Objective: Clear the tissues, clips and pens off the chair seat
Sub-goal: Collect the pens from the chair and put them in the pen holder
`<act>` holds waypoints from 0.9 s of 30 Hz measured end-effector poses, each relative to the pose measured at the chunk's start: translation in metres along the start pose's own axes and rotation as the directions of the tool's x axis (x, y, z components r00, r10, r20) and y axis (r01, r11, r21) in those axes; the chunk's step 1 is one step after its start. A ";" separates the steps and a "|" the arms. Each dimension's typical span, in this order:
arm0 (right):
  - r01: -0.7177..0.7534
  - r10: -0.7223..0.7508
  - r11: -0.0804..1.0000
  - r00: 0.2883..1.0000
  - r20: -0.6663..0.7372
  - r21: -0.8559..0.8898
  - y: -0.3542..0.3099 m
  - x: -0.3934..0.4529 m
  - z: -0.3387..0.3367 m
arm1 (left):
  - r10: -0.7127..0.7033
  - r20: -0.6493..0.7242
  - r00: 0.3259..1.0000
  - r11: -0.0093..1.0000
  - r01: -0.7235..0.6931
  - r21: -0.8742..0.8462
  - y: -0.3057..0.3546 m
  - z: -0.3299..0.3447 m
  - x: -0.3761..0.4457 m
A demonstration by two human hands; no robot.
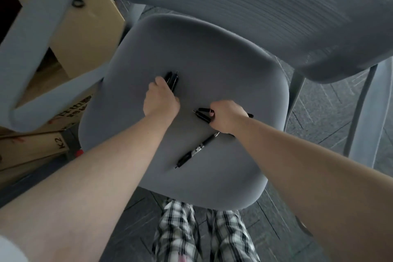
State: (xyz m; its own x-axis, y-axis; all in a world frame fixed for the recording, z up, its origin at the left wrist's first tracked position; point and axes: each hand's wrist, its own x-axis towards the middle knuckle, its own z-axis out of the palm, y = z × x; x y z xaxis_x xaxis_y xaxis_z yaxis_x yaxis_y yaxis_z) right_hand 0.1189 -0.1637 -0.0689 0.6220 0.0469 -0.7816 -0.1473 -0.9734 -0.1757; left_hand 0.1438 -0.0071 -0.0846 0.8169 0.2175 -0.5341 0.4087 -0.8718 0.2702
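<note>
The grey chair seat [212, 55] fills the middle of the head view. My left hand [160, 100] is closed around a bunch of black pens [171, 80] whose ends stick out past my fingers, low over the seat. My right hand [226, 116] grips more black pens [203, 114], their tips pointing left and one end showing behind my wrist. One black pen [196, 150] lies loose on the seat, slanting toward the front edge just below my right wrist. No tissues or clips show on the seat.
The chair's mesh backrest [265, 6] rises at the top right. A pale grey armrest [32, 53] stands at the left with cardboard boxes [85, 34] behind and below it. Dark carpet [319, 117] surrounds the chair; plaid trouser legs [202, 234] show below the seat.
</note>
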 end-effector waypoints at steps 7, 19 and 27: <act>0.005 -0.002 0.998 0.999 -0.053 0.058 0.004 -0.007 0.001 | 0.079 0.133 0.988 0.993 -0.090 0.073 -0.019 0.012 -0.018; -0.015 0.018 0.999 0.997 -0.073 0.030 0.019 -0.039 -0.013 | 0.217 0.341 0.915 0.956 -0.270 0.117 -0.013 0.044 -0.083; 0.042 -0.041 0.999 0.998 -0.056 0.018 0.040 -0.054 0.000 | 0.078 0.193 0.978 0.969 -0.119 0.214 -0.006 0.060 -0.111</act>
State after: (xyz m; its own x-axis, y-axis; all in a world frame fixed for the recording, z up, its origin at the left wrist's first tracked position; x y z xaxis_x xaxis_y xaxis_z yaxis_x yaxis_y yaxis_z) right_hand 0.0793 -0.2053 -0.0335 0.6698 0.0745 -0.7388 -0.1349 -0.9662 -0.2196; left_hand 0.0264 -0.0525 -0.0749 0.7525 0.0606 -0.6558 0.2118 -0.9651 0.1539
